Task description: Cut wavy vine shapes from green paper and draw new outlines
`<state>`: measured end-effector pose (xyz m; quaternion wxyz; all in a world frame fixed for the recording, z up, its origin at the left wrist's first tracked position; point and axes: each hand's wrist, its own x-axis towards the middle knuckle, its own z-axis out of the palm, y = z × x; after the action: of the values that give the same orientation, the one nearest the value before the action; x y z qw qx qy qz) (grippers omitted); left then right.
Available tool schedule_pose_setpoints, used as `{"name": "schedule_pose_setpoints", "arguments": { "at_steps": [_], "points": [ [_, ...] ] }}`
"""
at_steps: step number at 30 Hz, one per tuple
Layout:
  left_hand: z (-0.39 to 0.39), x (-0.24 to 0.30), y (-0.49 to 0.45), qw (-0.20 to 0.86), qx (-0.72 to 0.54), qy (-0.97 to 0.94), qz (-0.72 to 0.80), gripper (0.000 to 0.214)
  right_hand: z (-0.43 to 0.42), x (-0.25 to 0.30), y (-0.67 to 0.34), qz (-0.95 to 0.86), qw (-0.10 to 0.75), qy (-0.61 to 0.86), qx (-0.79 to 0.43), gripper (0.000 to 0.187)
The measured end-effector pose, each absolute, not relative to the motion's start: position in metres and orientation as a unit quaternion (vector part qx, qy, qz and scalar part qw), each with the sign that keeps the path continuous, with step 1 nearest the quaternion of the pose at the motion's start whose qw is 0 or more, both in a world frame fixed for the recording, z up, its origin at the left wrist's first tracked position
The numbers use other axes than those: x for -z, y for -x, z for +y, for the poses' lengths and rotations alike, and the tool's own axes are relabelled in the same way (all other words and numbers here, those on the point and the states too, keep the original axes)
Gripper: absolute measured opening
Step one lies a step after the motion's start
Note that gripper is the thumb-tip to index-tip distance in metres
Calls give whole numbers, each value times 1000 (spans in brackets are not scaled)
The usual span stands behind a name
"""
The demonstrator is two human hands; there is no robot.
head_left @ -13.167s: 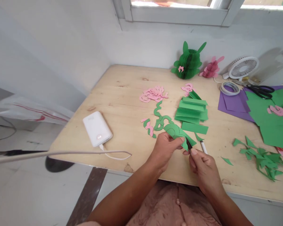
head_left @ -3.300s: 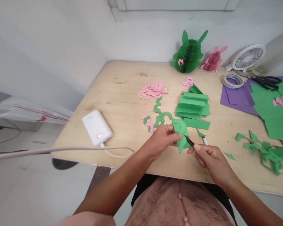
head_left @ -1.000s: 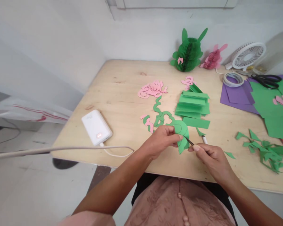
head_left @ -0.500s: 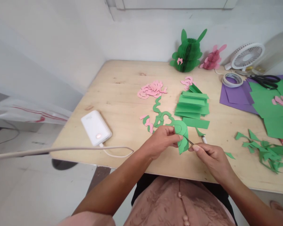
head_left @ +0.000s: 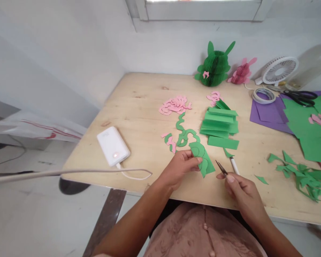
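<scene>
My left hand (head_left: 179, 167) pinches a piece of green paper (head_left: 209, 167) by its left edge. Curved outlines are marked on the paper, and part of its edge is cut to a rounded shape. My right hand (head_left: 242, 187) is closed around a small pair of scissors (head_left: 221, 167), its handles hidden in my fingers. The blades point up and left, slightly parted and a short way from the paper. Just beyond my left hand lie curvy green cutouts (head_left: 191, 135). A white pen (head_left: 234, 165) rests near my right hand, beside a green scrap (head_left: 228, 153).
Folded green strips (head_left: 219, 121) and pink cutouts (head_left: 176, 105) lie farther back. Green scraps (head_left: 301, 175) are heaped at right, near black scissors (head_left: 301, 97) and tape (head_left: 264, 95). A power bank (head_left: 113, 145) with a cable sits left. Paper figures (head_left: 215, 66) and a fan (head_left: 280, 69) stand by the wall.
The scissors have drawn away from the green paper, down and right. My left hand has shifted slightly left and turned the paper, showing its straight lower right corner. The view has tilted up a little.
</scene>
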<state>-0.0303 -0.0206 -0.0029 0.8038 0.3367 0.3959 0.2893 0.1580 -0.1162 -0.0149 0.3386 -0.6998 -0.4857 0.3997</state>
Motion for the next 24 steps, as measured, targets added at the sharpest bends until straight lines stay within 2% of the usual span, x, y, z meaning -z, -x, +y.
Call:
{"name": "schedule_pose_setpoints", "arguments": {
  "at_steps": [9,16,24],
  "points": [
    [-42,25,33,808,-354,-300,363,23,-127,29,-141,-506,412,702,-285,36],
    [-50,32,28,779,-426,-274,369,31,-128,39,-140,-561,404,680,-244,34],
    [-49,39,24,754,-452,-288,379,33,-128,51,-140,-580,435,655,-212,32]
  ]
}}
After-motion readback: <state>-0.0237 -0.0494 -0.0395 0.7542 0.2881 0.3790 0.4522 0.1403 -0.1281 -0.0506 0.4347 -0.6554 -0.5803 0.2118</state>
